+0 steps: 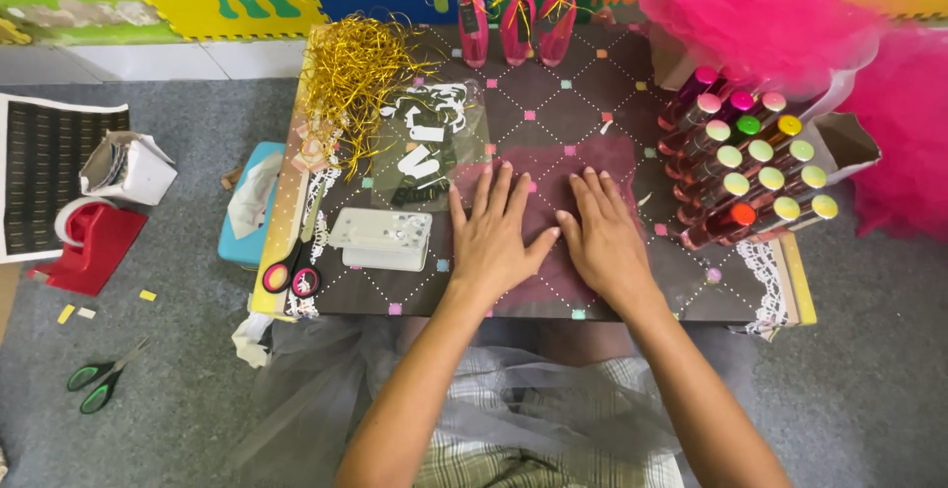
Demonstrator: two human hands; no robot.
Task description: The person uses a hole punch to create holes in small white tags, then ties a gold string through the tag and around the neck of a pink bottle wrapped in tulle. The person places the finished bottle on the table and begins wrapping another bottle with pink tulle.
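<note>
Both my hands lie flat, palms down, on a sheer pink piece of tulle [602, 157] spread over a dark patterned low table [553, 93]. My left hand [491, 236] has its fingers spread and holds nothing. Beside it, thumbs almost touching, my right hand [604, 236] presses the same fabric. A stack of pink bottles with coloured caps [746, 167] lies just right of my right hand. A small white box [382, 238] sits left of my left hand.
Pink-handled scissors [293, 273] lie at the table's left edge near a heap of gold ribbon [355, 78]. Three wrapped pink bottles [513, 19] stand at the back, bright pink tulle [770, 14] at right. On the grey carpet: green scissors [99, 379], red tape dispenser [89, 241].
</note>
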